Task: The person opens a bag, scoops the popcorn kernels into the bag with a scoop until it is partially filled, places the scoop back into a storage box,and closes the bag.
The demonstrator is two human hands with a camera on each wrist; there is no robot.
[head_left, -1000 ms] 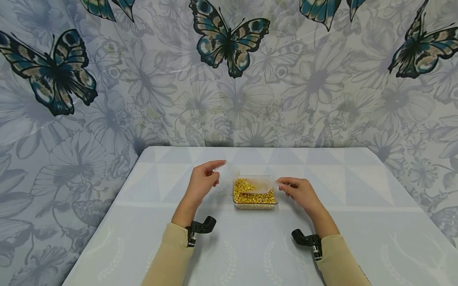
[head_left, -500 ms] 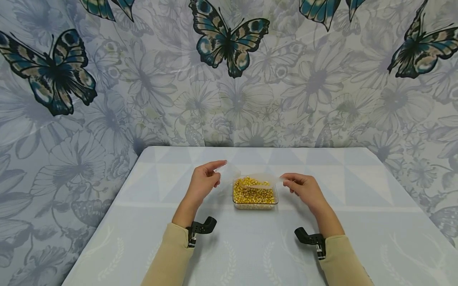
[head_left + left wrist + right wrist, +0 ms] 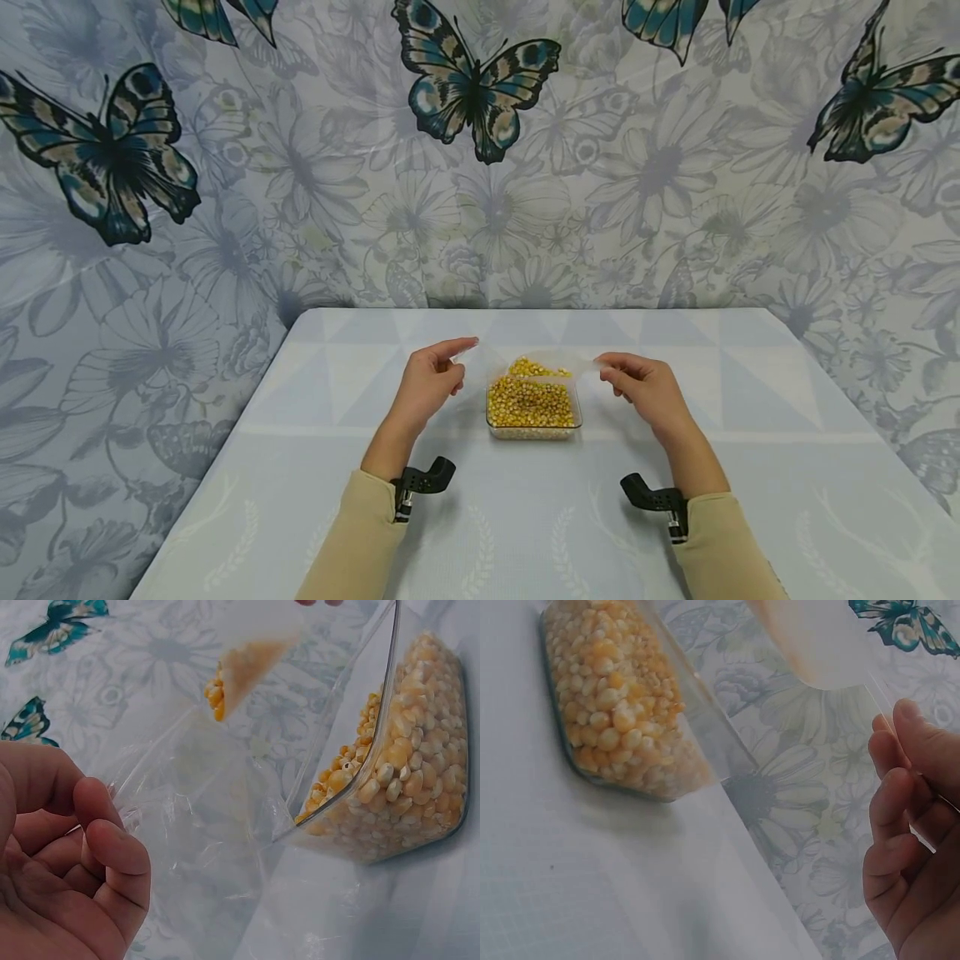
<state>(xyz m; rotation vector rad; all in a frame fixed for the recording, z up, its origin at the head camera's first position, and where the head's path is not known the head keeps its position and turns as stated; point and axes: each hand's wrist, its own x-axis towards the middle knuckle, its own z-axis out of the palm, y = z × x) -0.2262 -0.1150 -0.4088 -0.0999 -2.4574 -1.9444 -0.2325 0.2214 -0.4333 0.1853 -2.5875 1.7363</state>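
Note:
A clear rectangular container (image 3: 534,432) full of yellow corn kernels (image 3: 528,405) stands on the table between my hands. My right hand (image 3: 647,388) pinches the thin handle of a translucent scoop (image 3: 814,656). Kernels lie in that scoop, which is raised above the container's far side. On the left, my left hand (image 3: 426,385) holds the edge of a clear plastic bag (image 3: 199,806) between thumb and curled fingers. The bag's mouth spreads toward the container in the left wrist view; the scoop's tip with kernels (image 3: 216,697) hangs over it.
The pale patterned table (image 3: 517,517) stretches around the container. Behind its far edge rises a wall covering with flowers and butterflies (image 3: 480,83). Black wrist cameras (image 3: 427,475) sit on both forearms.
My right hand has moved right and slightly up. The scoop has come up out of the container's kernels, carrying a load of them. My left hand has hardly moved and still holds the bag.

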